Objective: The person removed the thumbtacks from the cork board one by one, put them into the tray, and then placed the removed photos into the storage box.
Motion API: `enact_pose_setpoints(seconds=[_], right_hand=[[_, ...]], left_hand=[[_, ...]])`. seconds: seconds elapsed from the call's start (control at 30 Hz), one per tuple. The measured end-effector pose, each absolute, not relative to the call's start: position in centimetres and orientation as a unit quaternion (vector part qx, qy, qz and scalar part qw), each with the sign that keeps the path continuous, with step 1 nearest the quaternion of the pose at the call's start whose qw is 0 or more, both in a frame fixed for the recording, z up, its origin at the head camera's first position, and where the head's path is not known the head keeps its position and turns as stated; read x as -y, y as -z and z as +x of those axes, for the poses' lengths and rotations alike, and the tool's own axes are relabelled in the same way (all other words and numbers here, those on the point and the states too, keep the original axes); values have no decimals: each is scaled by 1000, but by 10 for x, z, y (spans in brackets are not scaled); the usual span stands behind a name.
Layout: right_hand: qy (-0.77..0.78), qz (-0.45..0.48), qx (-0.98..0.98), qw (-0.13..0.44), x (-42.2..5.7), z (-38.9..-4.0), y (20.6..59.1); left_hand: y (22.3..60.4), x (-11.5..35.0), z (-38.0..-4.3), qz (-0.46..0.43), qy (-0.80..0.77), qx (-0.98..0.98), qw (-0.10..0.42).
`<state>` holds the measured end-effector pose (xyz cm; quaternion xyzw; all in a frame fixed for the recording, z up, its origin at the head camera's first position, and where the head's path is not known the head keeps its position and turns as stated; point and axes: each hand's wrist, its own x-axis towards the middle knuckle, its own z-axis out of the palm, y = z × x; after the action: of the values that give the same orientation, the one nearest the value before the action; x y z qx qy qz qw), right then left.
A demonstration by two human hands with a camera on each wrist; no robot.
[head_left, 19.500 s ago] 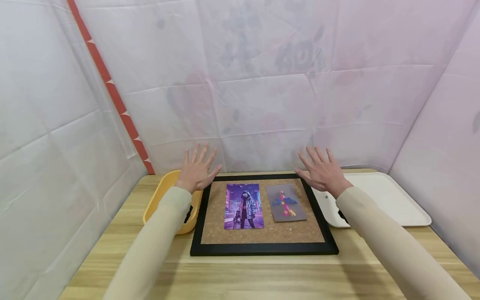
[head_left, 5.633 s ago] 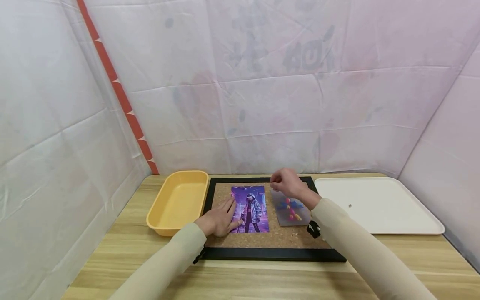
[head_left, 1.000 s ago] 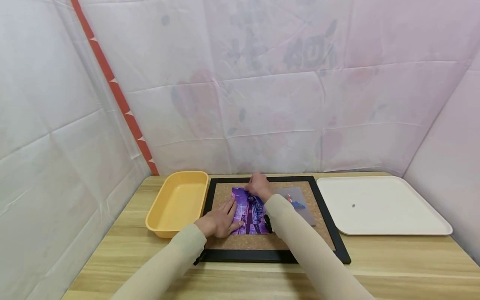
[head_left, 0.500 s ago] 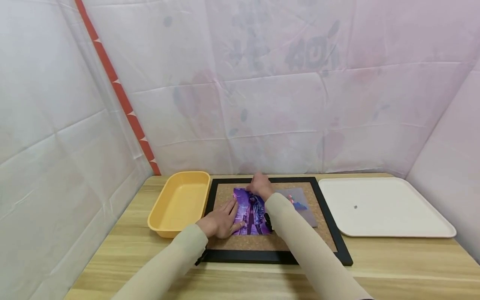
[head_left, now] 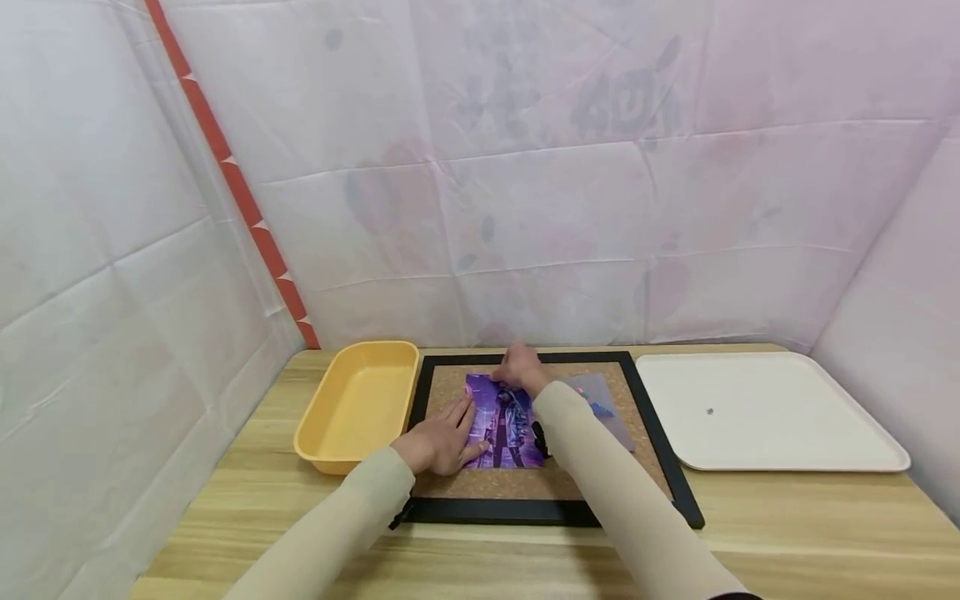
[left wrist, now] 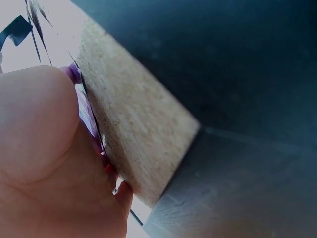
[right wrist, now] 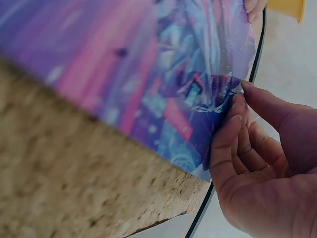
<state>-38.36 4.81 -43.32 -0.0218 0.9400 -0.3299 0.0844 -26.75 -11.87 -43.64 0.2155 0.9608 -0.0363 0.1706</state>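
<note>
A cork board [head_left: 450,380] in a black frame lies on the wooden table. On it is a purple print [head_left: 510,433] of a hooded figure. My left hand [head_left: 440,440] rests with spread fingers on the print's left side. At the print's top edge, my right hand [head_left: 521,367] has its thumb and curled fingers together. In the right wrist view the fingertips [right wrist: 246,85] pinch the edge of the print [right wrist: 138,64], whose shiny surface creases there. Whether anything small sits between them is hidden. A grey picture [head_left: 607,417] lies to the right, partly behind my right sleeve.
To the left of the board stands a yellow bin [head_left: 356,408]. A white tray [head_left: 780,408] lies to the right, with a small dark speck-like item [head_left: 710,411] on it. White cloth walls [head_left: 525,208] enclose the table's back and sides.
Both hands were spread above the board at first. My left hand came down onto the purple print. My right hand moved from the grey picture's top to the purple print's top, nearly still lately.
</note>
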Motion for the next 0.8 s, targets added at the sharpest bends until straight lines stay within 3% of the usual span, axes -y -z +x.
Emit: enact_pose_setpoints(seconds=[0.8], right_hand=[[380, -67, -919, 85, -59, -378, 435]], left_hand=[[431, 117, -266, 213, 37, -961, 172]])
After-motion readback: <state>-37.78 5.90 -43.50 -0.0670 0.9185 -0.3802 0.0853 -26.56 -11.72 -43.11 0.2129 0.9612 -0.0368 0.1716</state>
